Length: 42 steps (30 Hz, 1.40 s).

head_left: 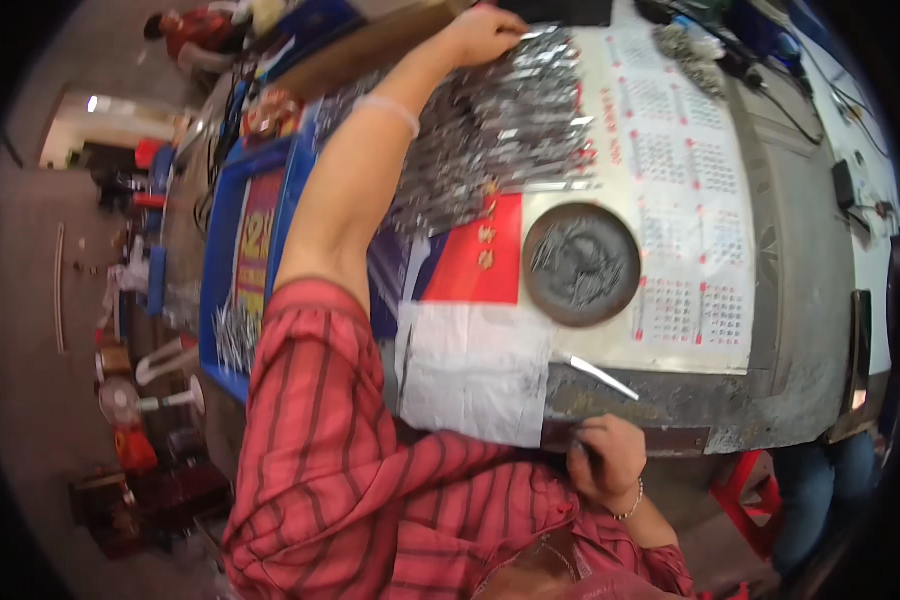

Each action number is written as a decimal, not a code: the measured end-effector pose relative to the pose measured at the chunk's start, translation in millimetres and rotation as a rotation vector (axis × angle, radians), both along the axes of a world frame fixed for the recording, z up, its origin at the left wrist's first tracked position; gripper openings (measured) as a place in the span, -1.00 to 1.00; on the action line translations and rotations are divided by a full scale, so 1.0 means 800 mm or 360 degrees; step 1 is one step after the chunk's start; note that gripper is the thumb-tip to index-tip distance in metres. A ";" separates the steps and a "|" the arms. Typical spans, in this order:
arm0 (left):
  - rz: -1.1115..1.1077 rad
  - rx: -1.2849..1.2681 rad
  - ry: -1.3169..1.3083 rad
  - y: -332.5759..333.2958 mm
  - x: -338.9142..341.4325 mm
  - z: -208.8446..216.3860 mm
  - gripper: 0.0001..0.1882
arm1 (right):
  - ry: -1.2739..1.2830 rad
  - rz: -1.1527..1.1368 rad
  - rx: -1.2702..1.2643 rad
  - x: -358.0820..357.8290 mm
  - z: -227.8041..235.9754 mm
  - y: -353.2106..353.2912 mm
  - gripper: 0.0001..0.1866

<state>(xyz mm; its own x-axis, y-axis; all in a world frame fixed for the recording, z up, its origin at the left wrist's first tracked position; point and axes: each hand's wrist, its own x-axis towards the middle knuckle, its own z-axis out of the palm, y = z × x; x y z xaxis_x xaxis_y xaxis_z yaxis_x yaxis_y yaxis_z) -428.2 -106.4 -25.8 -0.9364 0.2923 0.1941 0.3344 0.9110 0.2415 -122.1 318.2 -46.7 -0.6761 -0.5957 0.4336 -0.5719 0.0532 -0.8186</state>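
Note:
My left hand [485, 35] is stretched far out and lies on the far end of a big pile of shiny metal strips [490, 140], fingers curled over them; whether it grips any is unclear. Close to my body, at the table's near edge, my right hand [605, 462] is closed around a small dark metal piece [578, 452]. It wears a thin bracelet. A single shiny strip [602, 377] lies on the table just above that hand. A round dark dish [582, 263] holding thin metal bits sits between the two hands.
A white paper sheet [475, 370] and a calendar sheet [690, 200] cover the grey table [800, 260]. A blue tray [225, 250] with more strips stands to the left. Cables and tools [730, 55] lie at the far end. A red stool [745, 490] and another person [195, 35] are nearby.

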 end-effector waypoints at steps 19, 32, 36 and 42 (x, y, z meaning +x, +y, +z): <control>0.1070 0.0718 0.0144 0.100 0.574 0.087 -0.83 | -0.0145 -0.0370 -0.0034 0.030 -0.033 0.014 -0.91; 0.1931 0.0493 0.0331 -0.075 0.781 0.090 -0.81 | 0.0020 -0.0478 0.0059 0.024 -0.039 0.007 -0.91; 0.1894 0.0240 0.0456 -0.120 0.772 0.075 -0.82 | 0.0093 -0.0525 0.0099 0.023 -0.040 0.005 -0.92; 0.2012 0.0102 0.0261 -0.192 0.758 0.082 -0.72 | 0.0430 -0.0526 0.0197 0.014 -0.047 0.009 -0.91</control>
<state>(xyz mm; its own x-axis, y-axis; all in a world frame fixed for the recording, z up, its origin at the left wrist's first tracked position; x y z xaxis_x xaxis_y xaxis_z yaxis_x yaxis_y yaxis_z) 178.2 -259.7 39.8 -0.5182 -0.7956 0.3139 -0.7235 0.6035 0.3352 -111.1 325.2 -84.2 -0.7113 -0.4251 0.5597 -0.7001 0.3575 -0.6181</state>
